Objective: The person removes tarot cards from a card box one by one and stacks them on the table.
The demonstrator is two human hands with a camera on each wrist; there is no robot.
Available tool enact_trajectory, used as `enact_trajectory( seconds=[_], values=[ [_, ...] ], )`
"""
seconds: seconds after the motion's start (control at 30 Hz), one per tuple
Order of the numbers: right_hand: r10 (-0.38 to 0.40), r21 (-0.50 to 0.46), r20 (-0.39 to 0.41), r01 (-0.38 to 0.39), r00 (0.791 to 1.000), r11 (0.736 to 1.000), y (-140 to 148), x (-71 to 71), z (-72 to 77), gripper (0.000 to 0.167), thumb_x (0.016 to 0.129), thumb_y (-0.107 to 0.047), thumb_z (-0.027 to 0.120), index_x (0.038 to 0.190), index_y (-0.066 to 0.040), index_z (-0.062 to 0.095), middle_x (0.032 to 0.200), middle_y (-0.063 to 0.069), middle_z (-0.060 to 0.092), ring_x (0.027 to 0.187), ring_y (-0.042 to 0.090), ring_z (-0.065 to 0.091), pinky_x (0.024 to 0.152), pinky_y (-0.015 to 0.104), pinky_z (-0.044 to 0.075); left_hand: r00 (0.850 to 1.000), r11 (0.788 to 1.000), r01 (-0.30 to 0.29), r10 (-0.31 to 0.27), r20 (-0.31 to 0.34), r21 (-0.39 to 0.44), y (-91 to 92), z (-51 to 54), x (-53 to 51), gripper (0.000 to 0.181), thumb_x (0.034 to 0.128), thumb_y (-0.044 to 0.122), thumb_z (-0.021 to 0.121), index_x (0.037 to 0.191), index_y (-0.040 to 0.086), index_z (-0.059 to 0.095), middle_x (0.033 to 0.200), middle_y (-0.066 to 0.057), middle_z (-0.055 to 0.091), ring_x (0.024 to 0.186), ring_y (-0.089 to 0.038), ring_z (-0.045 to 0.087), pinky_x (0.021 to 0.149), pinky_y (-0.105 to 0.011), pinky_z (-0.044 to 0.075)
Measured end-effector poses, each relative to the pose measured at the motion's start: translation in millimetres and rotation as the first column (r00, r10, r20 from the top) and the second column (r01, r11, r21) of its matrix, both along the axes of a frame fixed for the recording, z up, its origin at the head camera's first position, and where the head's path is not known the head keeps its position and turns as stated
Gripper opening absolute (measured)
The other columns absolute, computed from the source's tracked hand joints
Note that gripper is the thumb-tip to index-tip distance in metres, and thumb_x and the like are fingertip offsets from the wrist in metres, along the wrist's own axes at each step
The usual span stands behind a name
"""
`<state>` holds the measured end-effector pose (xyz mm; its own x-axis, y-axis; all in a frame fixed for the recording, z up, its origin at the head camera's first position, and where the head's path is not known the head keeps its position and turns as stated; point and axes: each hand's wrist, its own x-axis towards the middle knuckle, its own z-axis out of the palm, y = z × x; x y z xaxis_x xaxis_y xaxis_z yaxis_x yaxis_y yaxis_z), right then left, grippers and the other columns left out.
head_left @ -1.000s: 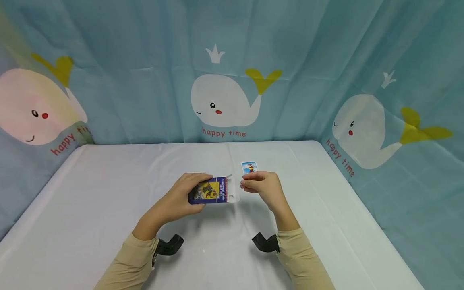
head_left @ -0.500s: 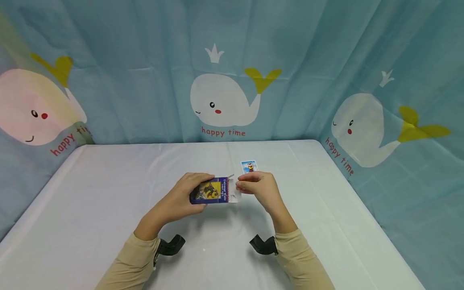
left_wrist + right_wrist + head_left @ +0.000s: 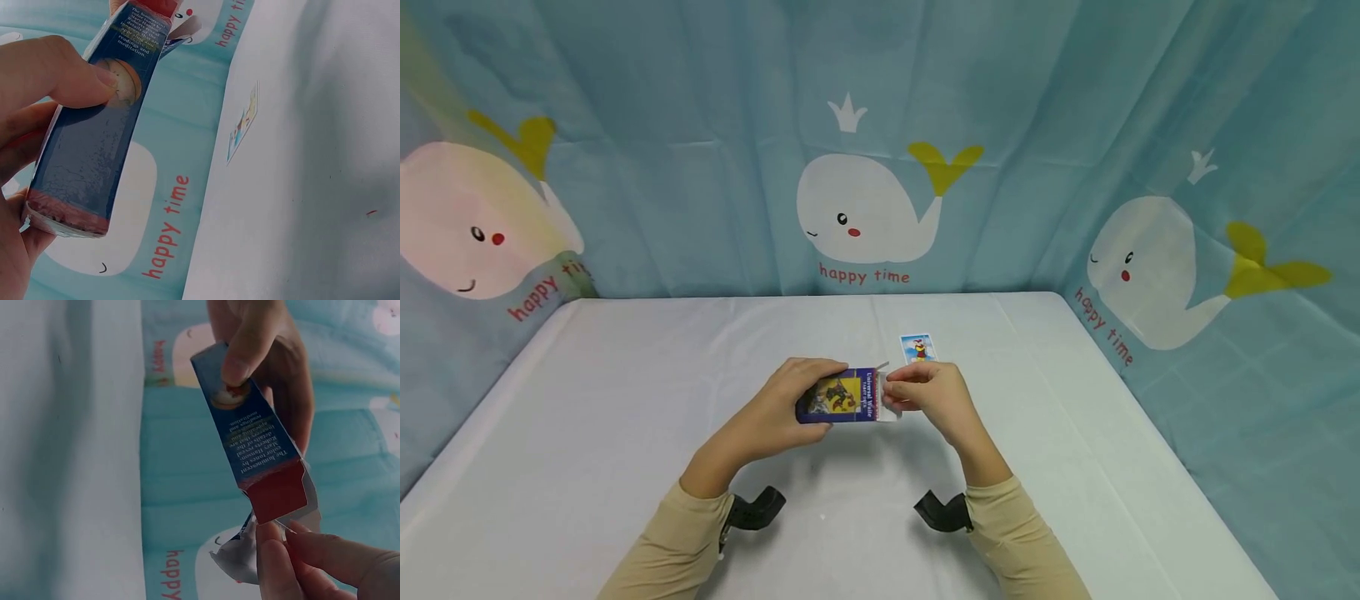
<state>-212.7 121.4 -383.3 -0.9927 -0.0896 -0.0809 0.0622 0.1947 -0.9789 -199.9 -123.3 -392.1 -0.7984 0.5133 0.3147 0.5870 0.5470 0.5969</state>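
A blue tarot card box (image 3: pixel 835 396), its front marked "Universal Waite", is held above the table in my left hand (image 3: pixel 778 408). In the left wrist view the thumb (image 3: pixel 81 81) lies on its narrow blue side, with the fingers behind. The box's right end stands open, showing white flaps (image 3: pixel 306 515) and a red panel (image 3: pixel 278 492). My right hand (image 3: pixel 932 400) is at this end, its thumb and finger pinching the edge of a flap. Beyond that hand, a picture card (image 3: pixel 918 347) lies on the table, its near edge hidden by the hand.
White cloth covers the table (image 3: pixel 647 383). Blue-green curtains (image 3: pixel 722 208) printed with whales stand along the back and both sides. A black strap-like piece (image 3: pixel 756 508) sticks out from each wrist, beside beige sleeves.
My right hand has moved left and slightly down, from beside the box to its open end. The box has shifted slightly right in my left hand. The card lies where it was.
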Motion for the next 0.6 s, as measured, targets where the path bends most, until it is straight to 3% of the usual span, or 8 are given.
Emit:
enact_trajectory(
  seconds=[0.2,0.6],
  values=[
    [0.022,0.000,0.016,-0.022,1.000,1.000,-1.0,-0.3,-2.3,0.016,0.087,-0.007,0.073,0.096,0.006,0.073,0.089,0.016,0.075,0.071,0.014,0.073,0.068,0.032,0.060,1.000,1.000,0.000,0.000,0.010,0.001,1.1,0.1,1.2,0.074,0.0765,0.009,0.081,0.144,0.016,0.051,0.143,-0.005,0.055,0.127,-0.024,0.047,0.097,-0.047,0.047],
    [-0.005,0.040,-0.010,0.006,1.000,0.999,-1.0,-1.9,-4.8,0.017,0.087,-0.013,0.076,0.091,0.003,0.075,0.083,0.014,0.075,0.065,0.014,0.071,0.065,0.031,0.060,1.000,1.000,0.009,-0.009,0.016,0.003,4.2,0.0,1.8,0.074,0.0756,0.008,0.081,0.143,0.015,0.052,0.143,-0.005,0.055,0.126,-0.024,0.047,0.097,-0.046,0.047]
  ],
)
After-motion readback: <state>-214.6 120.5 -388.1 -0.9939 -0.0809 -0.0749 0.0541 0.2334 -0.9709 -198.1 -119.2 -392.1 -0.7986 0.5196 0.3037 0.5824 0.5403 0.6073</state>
